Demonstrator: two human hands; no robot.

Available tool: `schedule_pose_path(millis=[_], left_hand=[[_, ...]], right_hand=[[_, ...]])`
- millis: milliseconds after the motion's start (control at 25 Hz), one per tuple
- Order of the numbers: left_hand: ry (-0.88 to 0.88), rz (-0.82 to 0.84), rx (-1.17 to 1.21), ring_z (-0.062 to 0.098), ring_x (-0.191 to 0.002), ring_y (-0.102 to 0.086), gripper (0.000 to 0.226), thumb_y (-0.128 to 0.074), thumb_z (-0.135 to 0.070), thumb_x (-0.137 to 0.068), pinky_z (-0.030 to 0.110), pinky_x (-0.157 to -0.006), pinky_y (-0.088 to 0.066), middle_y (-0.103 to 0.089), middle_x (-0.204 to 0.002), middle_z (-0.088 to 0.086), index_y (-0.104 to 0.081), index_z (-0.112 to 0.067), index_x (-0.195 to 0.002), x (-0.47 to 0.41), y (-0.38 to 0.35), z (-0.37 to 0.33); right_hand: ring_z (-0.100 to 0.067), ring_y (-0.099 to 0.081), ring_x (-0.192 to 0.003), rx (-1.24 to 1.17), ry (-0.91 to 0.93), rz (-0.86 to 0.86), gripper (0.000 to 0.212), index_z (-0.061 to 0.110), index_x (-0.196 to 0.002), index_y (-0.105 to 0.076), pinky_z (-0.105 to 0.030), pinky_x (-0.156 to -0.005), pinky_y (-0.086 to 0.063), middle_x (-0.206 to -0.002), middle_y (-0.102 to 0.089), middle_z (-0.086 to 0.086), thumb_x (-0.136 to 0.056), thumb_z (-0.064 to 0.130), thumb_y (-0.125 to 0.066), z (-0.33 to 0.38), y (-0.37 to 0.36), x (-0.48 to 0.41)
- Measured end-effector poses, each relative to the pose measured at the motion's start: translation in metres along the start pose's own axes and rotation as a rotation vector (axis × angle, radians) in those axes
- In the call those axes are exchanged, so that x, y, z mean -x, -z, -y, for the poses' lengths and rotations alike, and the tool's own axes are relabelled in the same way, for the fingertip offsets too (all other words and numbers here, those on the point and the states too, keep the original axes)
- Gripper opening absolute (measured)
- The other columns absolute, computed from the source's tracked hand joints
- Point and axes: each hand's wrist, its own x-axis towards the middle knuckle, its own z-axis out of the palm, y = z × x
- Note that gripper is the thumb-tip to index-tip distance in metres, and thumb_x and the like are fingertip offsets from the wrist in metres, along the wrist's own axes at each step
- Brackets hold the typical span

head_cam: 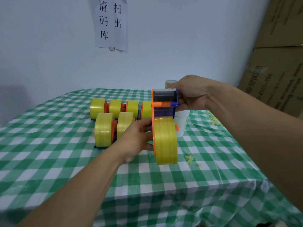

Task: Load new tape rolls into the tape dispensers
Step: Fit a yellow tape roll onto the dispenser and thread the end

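Note:
I hold an orange and blue tape dispenser above the table, with a yellow tape roll seated in its lower end. My right hand grips the dispenser's upper end by the black roller and cutter. My left hand holds the orange side plate beside the roll. Several loaded dispensers with yellow rolls stand in two rows behind: a front pair and a back row.
A green and white checked cloth covers the table. White tape cores stand behind the held dispenser, with a clear roll beyond. Yellow scraps lie on the cloth. Cardboard boxes are stacked at right. A paper notice hangs on the wall.

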Motion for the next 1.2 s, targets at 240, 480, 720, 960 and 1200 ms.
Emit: schedule_pose_path(millis=[240, 480, 720, 960, 1200], left_hand=[[0.013, -0.019, -0.004, 0.021, -0.081, -0.075, 0.035, -0.053, 0.01, -0.096, 0.03, -0.058, -0.058, -0.078, -0.095, 0.002, -0.069, -0.016, -0.113, 0.005, 0.004, -0.003], [0.029, -0.052, -0.008, 0.019, -0.079, -0.075, 0.036, -0.051, 0.011, -0.096, 0.029, -0.057, -0.058, -0.078, -0.092, 0.002, -0.069, -0.016, -0.112, 0.019, 0.014, -0.011], [0.023, -0.056, -0.045, 0.013, -0.068, -0.073, 0.034, -0.049, 0.011, -0.098, 0.025, -0.05, -0.054, -0.077, -0.083, -0.001, -0.068, -0.011, -0.116, 0.038, 0.025, -0.025], [0.036, -0.211, -0.007, 0.021, -0.067, -0.072, 0.023, -0.05, 0.005, -0.099, 0.03, -0.05, -0.056, -0.077, -0.091, 0.014, -0.065, -0.001, -0.115, 0.063, 0.061, -0.042], [0.096, -0.434, 0.003, 0.048, -0.103, -0.068, 0.032, -0.056, 0.006, -0.093, 0.054, -0.083, -0.06, -0.069, -0.112, 0.032, -0.058, 0.011, -0.124, 0.077, 0.127, -0.047]], right_hand=[[-0.025, -0.073, -0.08, -0.006, -0.023, 0.0, 0.022, 0.007, -0.087, -0.07, -0.039, -0.082, -0.061, -0.087, -0.076, -0.013, -0.101, 0.013, -0.053, 0.001, -0.007, -0.002], [-0.022, -0.073, -0.067, -0.027, -0.016, 0.015, 0.029, 0.009, -0.076, -0.067, -0.034, -0.068, -0.064, -0.077, -0.075, -0.012, -0.1, 0.009, -0.05, 0.011, -0.021, 0.004], [-0.021, -0.073, -0.063, -0.117, -0.01, -0.019, 0.021, 0.005, -0.091, -0.071, -0.032, -0.059, -0.063, -0.075, -0.076, -0.011, -0.099, 0.004, -0.052, 0.016, -0.04, 0.012], [-0.023, -0.077, -0.07, -0.149, 0.057, -0.11, 0.012, 0.002, -0.102, -0.063, -0.033, -0.062, -0.063, -0.08, -0.078, -0.014, -0.099, 0.013, -0.057, 0.033, -0.064, 0.007], [-0.027, -0.077, -0.083, -0.118, 0.12, -0.076, 0.013, 0.001, -0.1, -0.061, -0.039, -0.074, -0.064, -0.095, -0.077, -0.018, -0.099, 0.013, -0.059, 0.045, -0.095, 0.0]])
